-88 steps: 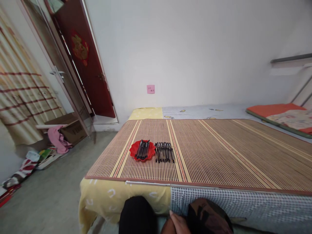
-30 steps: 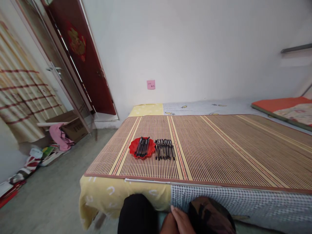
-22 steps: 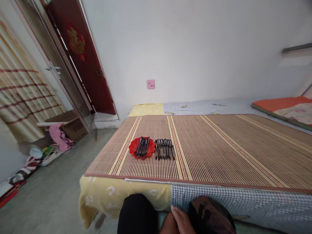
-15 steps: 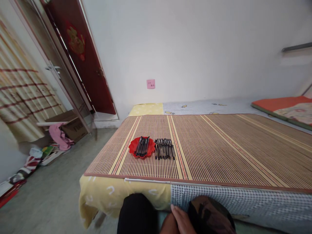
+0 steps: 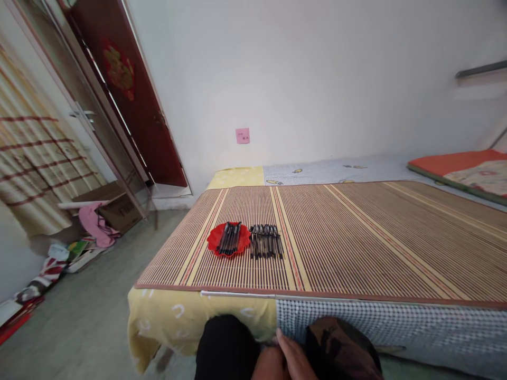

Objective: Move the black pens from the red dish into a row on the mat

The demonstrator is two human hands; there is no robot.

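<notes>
Between my knees, at the bottom edge, my left hand and my right hand rest against each other. The right one lies stretched out along the left, with nothing visible in it. My left hand's fingers are mostly hidden. Farther forward, a red scalloped plate sits on a striped mat and bears several dark pens. Beside it on the right, several more pens lie side by side in a row on the mat. Both hands are well apart from the plate and pens.
The mat covers a bed with a yellow and checked sheet. My black-clad knee and patterned knee are at its near edge. An orange folded pad lies at far right. A cardboard box stands on the floor at left.
The view has shifted slightly, so the hands sit a little differently in the picture. The plate and pens have stayed in place on the mat.
</notes>
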